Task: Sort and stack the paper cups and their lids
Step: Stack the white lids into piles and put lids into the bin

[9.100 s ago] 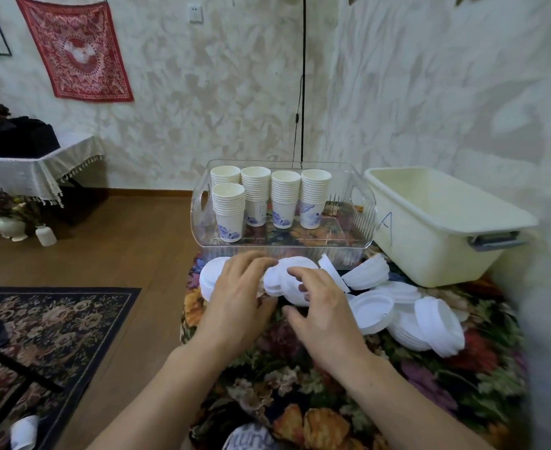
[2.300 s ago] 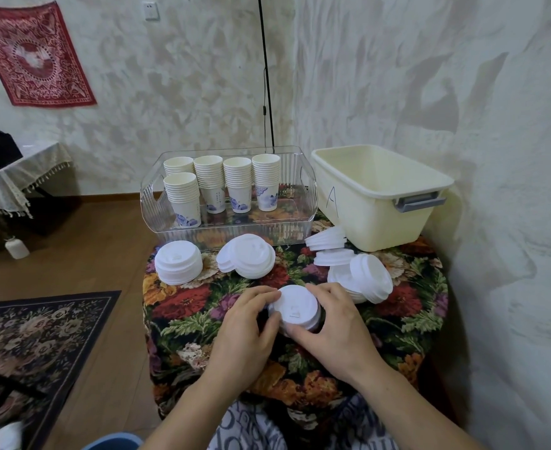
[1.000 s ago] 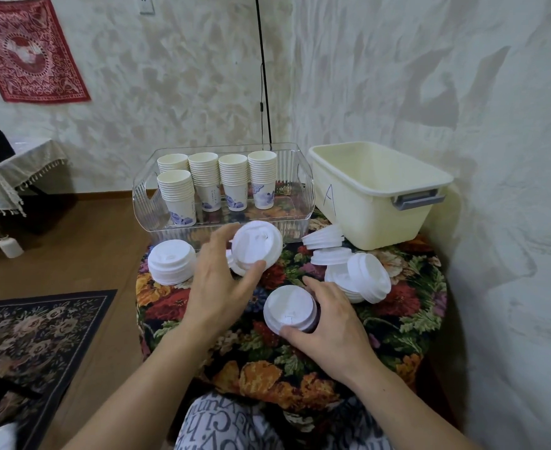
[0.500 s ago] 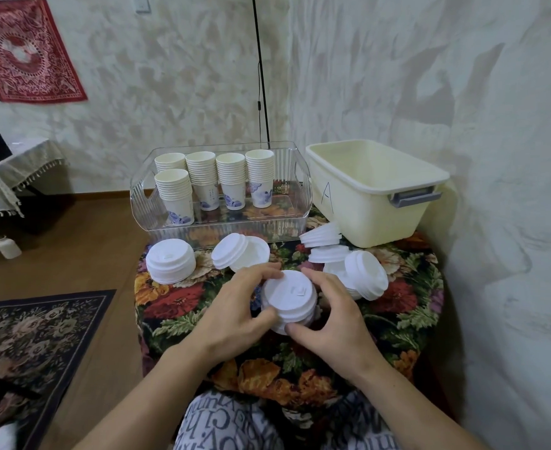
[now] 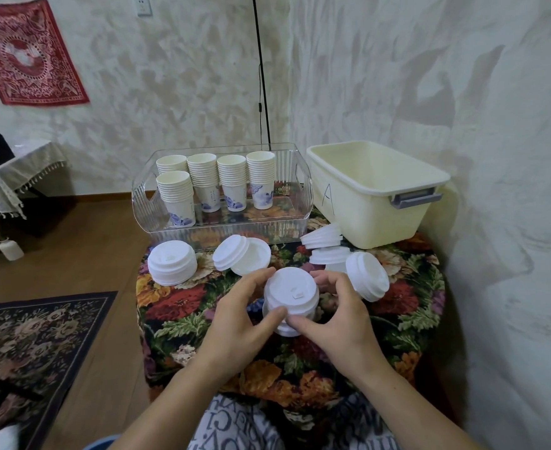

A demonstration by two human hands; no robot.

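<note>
1. The walls [image 5: 186, 92] are pale with a mottled, brushed plaster texture; two of them meet in a corner behind the tabletop.
2. A red patterned cloth [image 5: 24, 53] hangs on the left wall, and a white socket plate [image 5: 141, 7] sits high up near it.
3. A thin black cable [image 5: 263, 76] runs down along the corner.
4. The floor [image 5: 82, 248] is brown wood – a dark floral rug [image 5: 37, 336] lies on it at lower left.
5. At far left stands a side table [image 5: 11, 177] draped in a fringed pale cloth, with something black on top.
6. The tabletop carries a dark flowered cover [image 5: 177, 300].
</note>
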